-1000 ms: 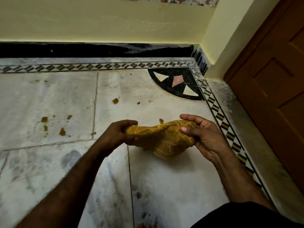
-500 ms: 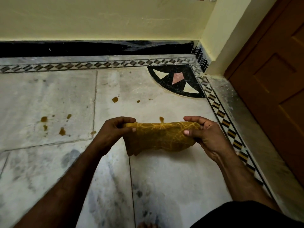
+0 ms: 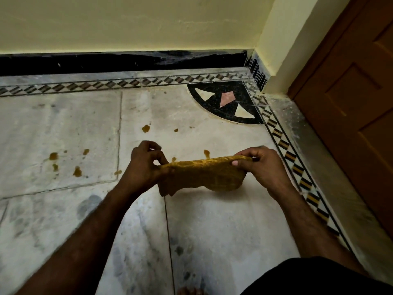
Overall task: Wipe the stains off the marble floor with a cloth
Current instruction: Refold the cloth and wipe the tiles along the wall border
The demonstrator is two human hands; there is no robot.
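A yellow patterned cloth [image 3: 202, 175] hangs stretched between both hands above the marble floor [image 3: 212, 220]. My left hand [image 3: 144, 165] pinches its left end, and my right hand [image 3: 261, 167] pinches the right end. Brown stains dot the floor: one [image 3: 145, 128] beyond the hands, one [image 3: 206, 153] just behind the cloth's top edge, and a cluster [image 3: 63, 162] to the left. The cloth's lower part sags toward the floor.
A black skirting [image 3: 127, 60] and yellow wall close the far side. A black quarter-circle inlay [image 3: 227, 103] fills the corner. A patterned border [image 3: 297, 171] and a dusty sill run along the brown door [image 3: 357, 113] on the right. My foot [image 3: 189, 291] shows at the bottom.
The bunched cloth has been pulled out wider between the hands. Both hands have shifted slightly apart and now pinch the cloth's top edge.
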